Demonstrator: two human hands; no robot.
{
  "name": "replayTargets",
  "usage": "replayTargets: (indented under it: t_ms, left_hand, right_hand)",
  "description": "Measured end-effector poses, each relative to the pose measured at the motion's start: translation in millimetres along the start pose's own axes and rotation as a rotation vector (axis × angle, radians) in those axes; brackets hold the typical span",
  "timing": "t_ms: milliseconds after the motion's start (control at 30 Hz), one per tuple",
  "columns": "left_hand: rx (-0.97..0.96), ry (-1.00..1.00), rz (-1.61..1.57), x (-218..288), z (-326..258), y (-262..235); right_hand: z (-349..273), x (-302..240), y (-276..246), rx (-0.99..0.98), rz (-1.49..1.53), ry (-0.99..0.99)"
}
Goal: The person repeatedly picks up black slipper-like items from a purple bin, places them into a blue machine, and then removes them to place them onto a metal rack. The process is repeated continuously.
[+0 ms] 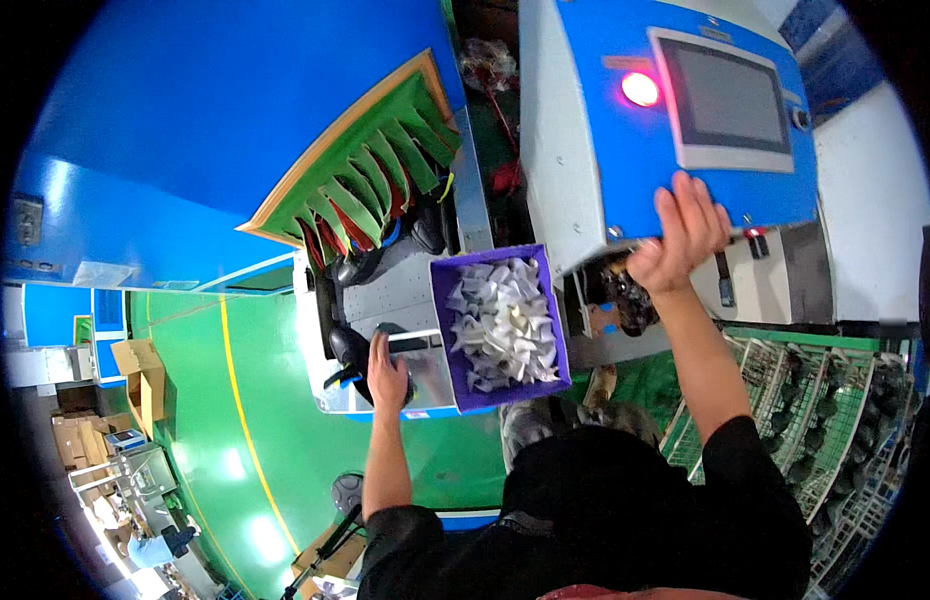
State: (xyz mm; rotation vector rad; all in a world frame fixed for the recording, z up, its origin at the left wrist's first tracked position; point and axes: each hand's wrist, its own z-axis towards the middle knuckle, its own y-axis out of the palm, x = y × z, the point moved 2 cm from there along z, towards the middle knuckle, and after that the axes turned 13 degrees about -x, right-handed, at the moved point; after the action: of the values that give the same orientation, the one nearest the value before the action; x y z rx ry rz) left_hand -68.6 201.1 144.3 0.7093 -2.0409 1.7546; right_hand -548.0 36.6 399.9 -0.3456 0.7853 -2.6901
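The purple bin (559, 345), heaped with loose white pieces (505, 325), sits nearest the body. Just left of it, the left hand (387, 380) lies beside dark shoe-shaped items (352, 350); whether its fingers grip one, I cannot tell. Right of and beyond the bin, the right hand (685, 235) lies against a blue control panel (630, 180), fingers loosely extended, grasping nothing. Beyond the bin leftward, other dark items reach the green strip curtain (365, 190): seemingly partway through, others remaining outside.

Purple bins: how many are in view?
1: the purple bin, holding white pieces, between the left hand and the right hand. Others could be hidden.
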Motion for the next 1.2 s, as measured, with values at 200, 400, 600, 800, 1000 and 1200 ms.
replayTargets:
  t_ms: [200,400,600,800,1000,1200]
  left_hand:
    - [0.022,0.089,0.125,-78.0,227.2,-39.6]
    - [0.098,0.133,-0.413,-160.1,293.2,7.8]
    - [0.098,-0.350,-0.710,-10.2,199.0,2.0]
    - [-0.230,0.022,-0.709,172.2,119.9,39.7]
    - [-0.582,0.197,-0.680,286.1,40.3,67.8]
    - [-0.708,0.186,-0.705,322.2,-40.3,65.5]
  right_hand:
    - [-9.4,-7.1,2.6,-0.048,-0.079,-0.005]
    - [-5.8,-0.5,2.6,-0.022,-0.046,-0.034]
    - [-15.4,3.4,-6.5,-0.025,-0.019,0.020]
    - [-6.9,-3.8,-23.9,-0.053,0.292,0.106]
    - [-71.7,-94.1,-79.6,-0.363,0.821,0.159]
    - [-114.8,-56.0,-122.5,-0.738,2.171,0.868]
